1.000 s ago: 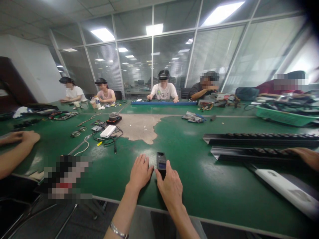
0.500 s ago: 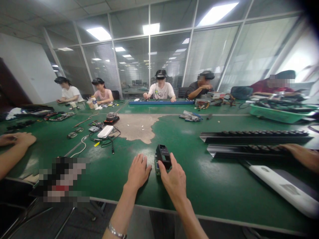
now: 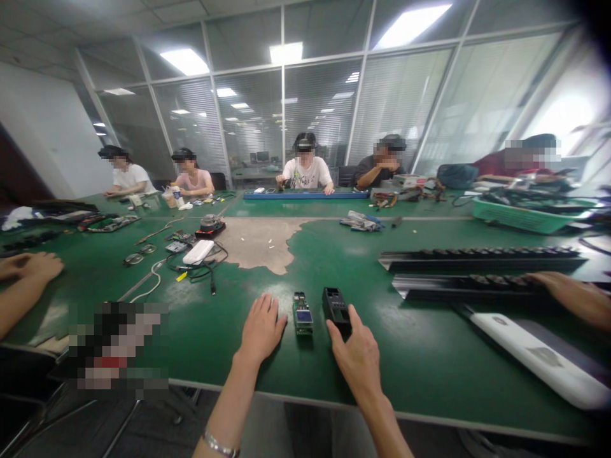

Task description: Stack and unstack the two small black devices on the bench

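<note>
My right hand grips a black plastic housing near its lower end, thumb on the left and fingers on the right. Openings show in the housing's face. Just left of it, a green circuit board with a small bluish screen lies on the green table. My left hand rests palm down to the left of the board, fingers stretched out, holding nothing and apart from the board.
Two long black rails lie at the right, a co-worker's hand on the nearer one. Beside it is a long white device. A white box with cables sits at centre left. Another person's hands rest at the left edge.
My right hand has lifted the black housing off the circuit board and moved it right, baring the board. My left hand has stayed resting on the table. The view has shifted slightly.
</note>
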Available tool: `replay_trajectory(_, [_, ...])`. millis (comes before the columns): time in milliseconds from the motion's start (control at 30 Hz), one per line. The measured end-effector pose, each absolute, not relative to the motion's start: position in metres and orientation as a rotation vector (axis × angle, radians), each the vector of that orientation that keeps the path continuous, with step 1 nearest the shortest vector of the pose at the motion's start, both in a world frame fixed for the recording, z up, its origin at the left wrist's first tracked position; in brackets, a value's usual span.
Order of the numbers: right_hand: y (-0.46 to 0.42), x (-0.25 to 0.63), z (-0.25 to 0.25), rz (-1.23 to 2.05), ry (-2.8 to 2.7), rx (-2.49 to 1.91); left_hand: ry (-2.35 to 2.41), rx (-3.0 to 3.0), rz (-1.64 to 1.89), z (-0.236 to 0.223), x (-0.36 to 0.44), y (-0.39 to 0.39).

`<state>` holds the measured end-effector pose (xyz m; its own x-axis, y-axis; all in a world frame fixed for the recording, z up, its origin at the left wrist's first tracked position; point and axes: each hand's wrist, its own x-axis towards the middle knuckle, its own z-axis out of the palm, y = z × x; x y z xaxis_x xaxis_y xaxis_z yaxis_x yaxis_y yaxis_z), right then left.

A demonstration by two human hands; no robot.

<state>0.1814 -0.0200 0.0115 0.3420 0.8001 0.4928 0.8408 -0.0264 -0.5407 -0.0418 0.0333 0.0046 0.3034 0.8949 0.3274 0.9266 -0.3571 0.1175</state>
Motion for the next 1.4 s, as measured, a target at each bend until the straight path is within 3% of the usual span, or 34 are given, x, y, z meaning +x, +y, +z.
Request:
replay_trajectory(467, [-0.015, 0.187, -0.010, -0.169, -1.514, -1.712, -1.727, -2.468, -0.555, 0.005, -0.041, 0.034])
replay_trajectory(1400, [-0.018, 0.187, -0.008, -0.164, -1.532, -1.716, -1.739, -2.467, -0.523, 0.006, -0.041, 0.033])
